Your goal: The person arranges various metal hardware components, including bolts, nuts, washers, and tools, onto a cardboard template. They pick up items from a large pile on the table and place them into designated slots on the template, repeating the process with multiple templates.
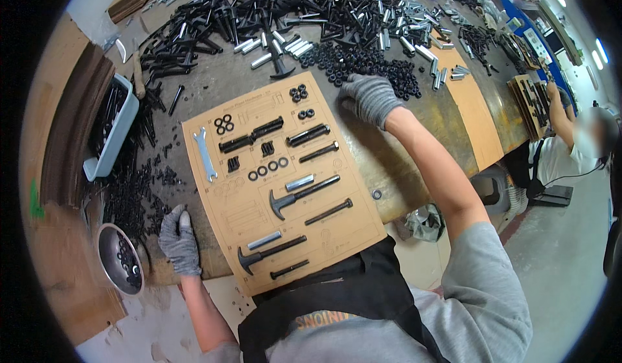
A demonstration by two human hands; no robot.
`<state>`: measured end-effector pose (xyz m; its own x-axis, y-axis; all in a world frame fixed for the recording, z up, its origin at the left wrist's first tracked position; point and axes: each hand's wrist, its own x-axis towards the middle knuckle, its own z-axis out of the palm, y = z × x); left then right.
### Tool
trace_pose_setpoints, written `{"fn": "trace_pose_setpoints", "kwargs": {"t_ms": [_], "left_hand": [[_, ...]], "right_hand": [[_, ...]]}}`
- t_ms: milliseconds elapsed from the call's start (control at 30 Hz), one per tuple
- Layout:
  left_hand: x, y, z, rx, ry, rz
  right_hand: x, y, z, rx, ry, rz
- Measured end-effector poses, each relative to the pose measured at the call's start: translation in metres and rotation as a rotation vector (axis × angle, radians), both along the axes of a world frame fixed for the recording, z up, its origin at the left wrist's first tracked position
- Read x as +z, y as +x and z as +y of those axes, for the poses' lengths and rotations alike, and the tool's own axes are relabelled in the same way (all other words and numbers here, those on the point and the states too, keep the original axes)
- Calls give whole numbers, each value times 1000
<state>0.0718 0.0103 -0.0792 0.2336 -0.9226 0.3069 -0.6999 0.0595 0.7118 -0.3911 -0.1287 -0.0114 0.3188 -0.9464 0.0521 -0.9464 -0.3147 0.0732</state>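
Note:
My right hand [370, 99], in a grey knit glove, is at the near edge of a heap of black nuts [392, 71]. Its fingers are curled together; whatever they hold is hidden. Beside a pile of small black screws [139, 201], my gloved left hand [179, 243] has its thumb and fingers drawn together, and I cannot make out anything between them. Between the hands lies a printed brown cardboard sheet [311, 243]. On it are an open-end wrench [205, 154], black washers [267, 168], long bolts [329, 212], T-shaped black bolts [304, 194] and silver sleeves [264, 240].
A large heap of black T-shaped bolts [227, 23] and silver tubes [424, 53] covers the far table. At left stand a grey-blue bin [116, 130] and a metal bowl [113, 279]. A cardboard strip [466, 104] lies at right. Another person [560, 146] works beyond it.

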Motion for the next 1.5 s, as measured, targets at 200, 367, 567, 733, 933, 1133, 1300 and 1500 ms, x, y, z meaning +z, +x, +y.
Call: {"fn": "trace_pose_setpoints", "kwargs": {"t_ms": [200, 367, 567, 733, 933, 1133, 1300, 1500], "left_hand": [[4, -3, 0, -25, 6, 43], [4, -5, 0, -4, 32, 85], [1, -2, 0, -50, -26, 21], [1, 0, -1, -37, 0, 63], [2, -1, -4, -46, 1, 43], [0, 5, 2, -13, 58, 24], [2, -4, -2, -13, 46, 31], [1, 1, -1, -10, 45, 46]], "right_hand": [[-17, -5, 13, -89, 2, -62], [-8, -6, 15, -60, 72, 102], [6, -4, 33, -12, 112, 6], [-7, -5, 39, -5, 23, -26], [2, 10, 97, -36, 81, -491], [-2, 32, 115, 30, 222, -455], [-10, -28, 79, -164, -55, -548], [-5, -19, 69, -45, 36, -294]]}}
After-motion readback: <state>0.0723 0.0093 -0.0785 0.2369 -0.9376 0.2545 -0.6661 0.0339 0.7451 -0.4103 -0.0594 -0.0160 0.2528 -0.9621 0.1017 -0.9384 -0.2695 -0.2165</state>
